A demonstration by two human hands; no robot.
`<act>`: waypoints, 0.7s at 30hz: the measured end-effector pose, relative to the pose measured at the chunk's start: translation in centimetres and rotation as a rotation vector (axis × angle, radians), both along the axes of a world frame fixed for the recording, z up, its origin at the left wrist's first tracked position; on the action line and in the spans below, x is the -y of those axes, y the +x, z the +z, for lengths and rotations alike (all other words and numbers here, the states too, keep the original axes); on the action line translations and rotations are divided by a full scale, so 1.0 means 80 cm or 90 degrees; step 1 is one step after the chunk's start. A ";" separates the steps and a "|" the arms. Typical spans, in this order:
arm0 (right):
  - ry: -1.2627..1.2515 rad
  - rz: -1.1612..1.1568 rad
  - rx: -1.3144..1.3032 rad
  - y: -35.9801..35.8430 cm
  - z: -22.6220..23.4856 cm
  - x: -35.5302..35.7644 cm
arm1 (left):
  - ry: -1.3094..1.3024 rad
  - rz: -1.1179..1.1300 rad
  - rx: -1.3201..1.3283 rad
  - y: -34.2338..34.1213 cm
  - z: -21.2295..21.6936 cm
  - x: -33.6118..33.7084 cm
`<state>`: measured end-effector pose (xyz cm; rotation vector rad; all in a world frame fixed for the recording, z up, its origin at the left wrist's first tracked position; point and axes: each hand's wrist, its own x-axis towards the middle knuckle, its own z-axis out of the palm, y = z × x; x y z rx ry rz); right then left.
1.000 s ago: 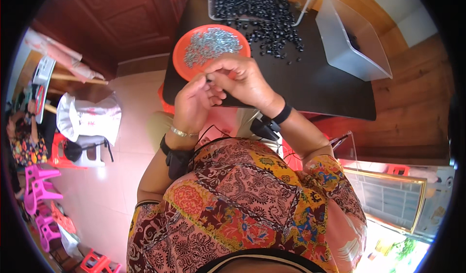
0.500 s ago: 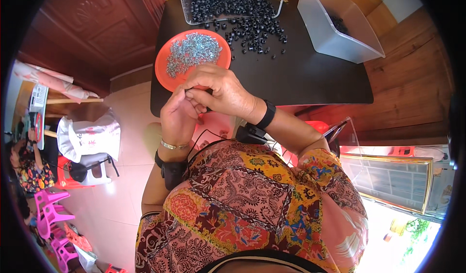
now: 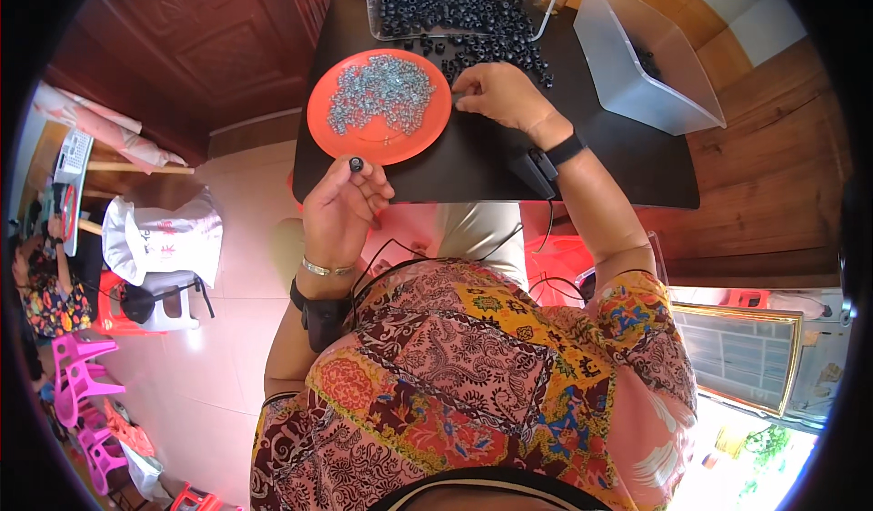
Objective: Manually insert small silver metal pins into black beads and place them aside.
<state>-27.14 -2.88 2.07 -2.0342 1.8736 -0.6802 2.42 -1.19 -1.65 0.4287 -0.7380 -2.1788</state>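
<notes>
Holding a small black cap [image 3: 356, 164] at the tips of thumb and forefinger, the left hand [image 3: 341, 204] is just off the near edge of the orange plate [image 3: 400, 151], its palm turned up and its other fingers loosely curled. The cap's round end faces up, with a paler spot in its middle. The right hand [image 3: 506, 98] is over the table [image 3: 627, 165], just beside the plate's right rim, with thumb and forefinger drawn close together; whether anything is between them, I cannot tell. On the plate lies a spread of small silvery metal pieces [image 3: 382, 93], with a bare strip toward the person. Beyond the right hand, a heap of black pieces [image 3: 455, 2] fills a clear bin [image 3: 374, 22] and spills over its near side onto the dark tabletop. To the right stands a whitish see-through box [image 3: 618, 84] with some dark pieces inside. The left wrist wears a bracelet [image 3: 327, 268], the right a black band [image 3: 567, 147]. Off to the left, a white bag [image 3: 168, 238] is near pink stools [image 3: 80, 379].
</notes>
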 end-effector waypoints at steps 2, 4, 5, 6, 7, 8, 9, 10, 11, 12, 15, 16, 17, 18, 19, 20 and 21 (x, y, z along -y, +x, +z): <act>0.030 -0.007 -0.025 0.008 -0.001 0.002 | -0.001 0.005 0.008 0.003 -0.001 0.000; 0.047 -0.008 -0.032 0.013 -0.002 0.004 | 0.001 0.005 0.003 0.005 -0.003 0.000; 0.063 -0.014 -0.038 0.014 -0.003 0.004 | 0.002 0.006 0.004 0.006 -0.003 0.000; 0.064 -0.012 -0.038 0.014 -0.007 0.005 | 0.004 0.006 0.007 0.006 -0.003 -0.001; 0.024 -0.005 -0.059 0.011 -0.014 0.005 | 0.006 0.006 0.009 0.005 -0.003 -0.001; -0.016 0.004 -0.080 0.010 -0.018 0.005 | 0.007 0.009 0.010 0.005 -0.003 -0.001; -0.015 0.007 -0.080 0.008 -0.019 0.005 | 0.007 0.004 0.016 0.004 -0.003 0.000; -0.034 0.004 -0.102 0.006 -0.020 0.004 | 0.008 -0.001 0.023 0.004 -0.003 0.000; -0.054 0.003 -0.124 0.005 -0.019 0.004 | 0.008 0.003 0.023 0.003 -0.003 -0.001; -0.054 0.007 -0.124 0.005 -0.018 0.003 | 0.012 0.001 0.028 0.003 -0.002 -0.002; -0.031 -0.013 -0.122 0.003 -0.014 -0.005 | 0.018 -0.002 0.039 0.002 -0.004 -0.001; -0.061 0.000 -0.105 0.002 -0.017 -0.007 | 0.021 -0.005 0.045 0.002 -0.005 -0.001; -0.091 0.013 -0.088 0.001 -0.018 -0.010 | 0.022 -0.003 0.044 0.002 -0.006 -0.001; -0.090 0.015 -0.088 0.001 -0.018 -0.012 | 0.020 -0.002 0.047 0.002 -0.007 -0.001; -0.081 -0.008 -0.082 0.002 -0.017 -0.015 | 0.019 -0.002 0.049 0.002 -0.007 -0.001; -0.071 -0.032 -0.075 0.002 -0.016 -0.016 | 0.019 0.000 0.049 0.002 -0.006 -0.001; -0.070 -0.030 -0.075 0.001 -0.015 -0.017 | 0.018 -0.002 0.054 0.001 -0.004 -0.002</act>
